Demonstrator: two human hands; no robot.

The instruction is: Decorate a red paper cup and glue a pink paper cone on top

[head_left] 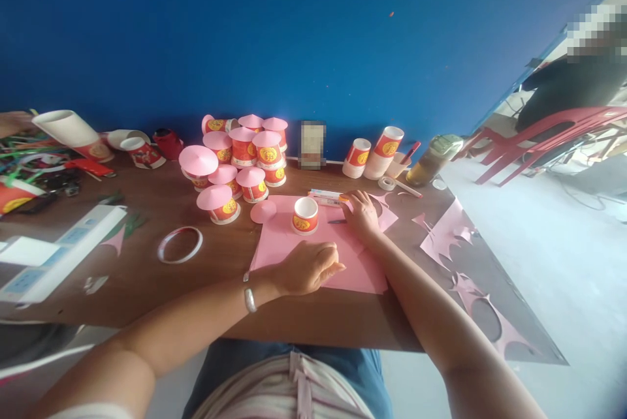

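Observation:
A pink paper sheet (362, 269) lies on the brown table (220, 288) in front of me. My left hand (308, 267) rests on the sheet with its fingers curled loosely and pressed onto the paper. My right hand (361, 210) lies at the sheet's far right corner, fingers bent down next to a marker pen (326, 195). An upside-down red and yellow paper cup (305, 215) stands on the sheet between my hands. A small pink paper disc (263, 211) lies left of it.
Several inverted cups with pink cone lids (243, 158) cluster at the back by the blue wall. A tape ring (179, 244), a white box (59, 252), stacked cups (385, 151), a bottle (434, 159) and pink scraps (448, 230) surround them. Red chairs (539, 138) and another person are at the right.

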